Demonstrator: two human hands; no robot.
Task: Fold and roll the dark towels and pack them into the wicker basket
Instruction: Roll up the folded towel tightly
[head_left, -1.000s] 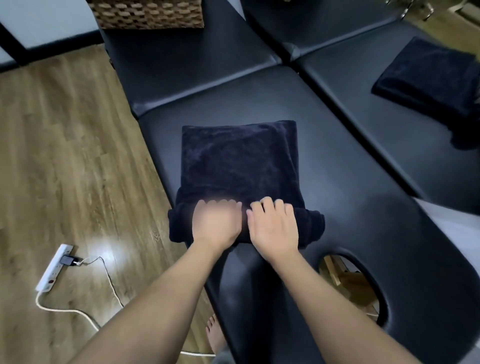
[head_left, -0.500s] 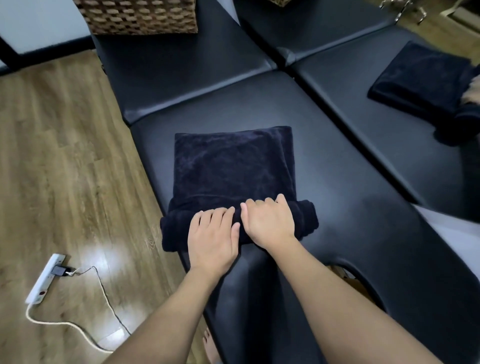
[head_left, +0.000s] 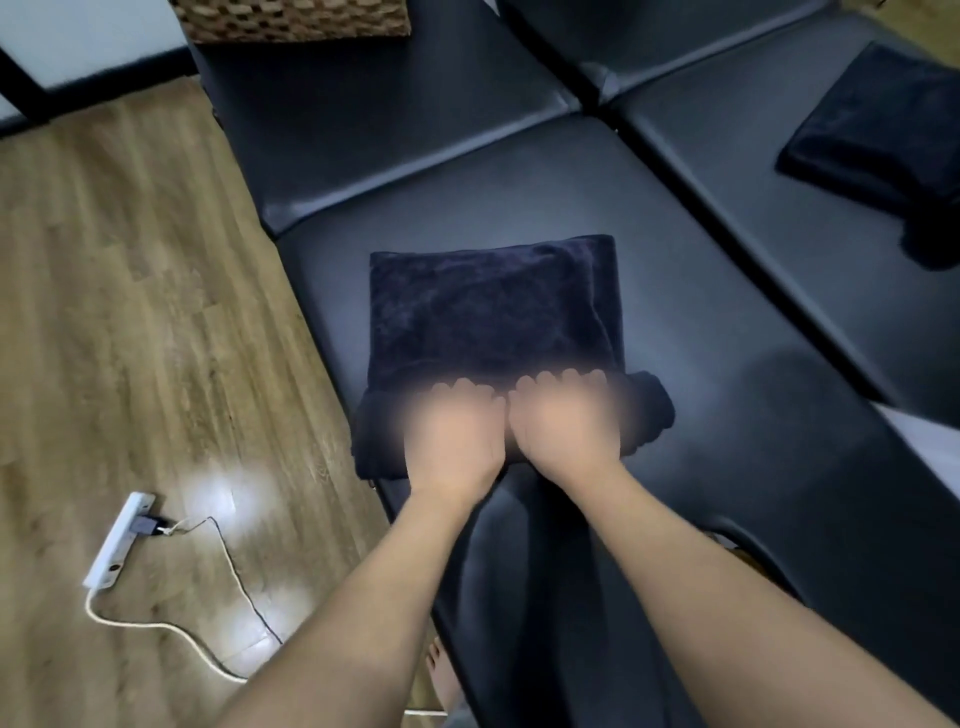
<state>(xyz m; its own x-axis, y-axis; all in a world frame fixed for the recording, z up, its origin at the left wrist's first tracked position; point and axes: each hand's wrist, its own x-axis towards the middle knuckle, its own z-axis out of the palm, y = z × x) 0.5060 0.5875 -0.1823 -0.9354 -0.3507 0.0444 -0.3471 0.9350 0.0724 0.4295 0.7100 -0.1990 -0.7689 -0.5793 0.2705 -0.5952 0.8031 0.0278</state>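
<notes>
Though motion blurs both hands, left hand (head_left: 456, 435) and right hand (head_left: 566, 420) curl fingers over the dark towel (head_left: 488, 317)'s rolled six-o'clock edge.

Black padded massage table (head_left: 701, 395) in front of me, seam across its far part, a second black table (head_left: 779, 171) just beside it on the right. Wood-plank floor (head_left: 130, 312) on my left with glare patches. White power strip (head_left: 118, 540) near left, plug in it, cords trailing. Pale wall (head_left: 78, 36) far left, dark baseboard.
</notes>
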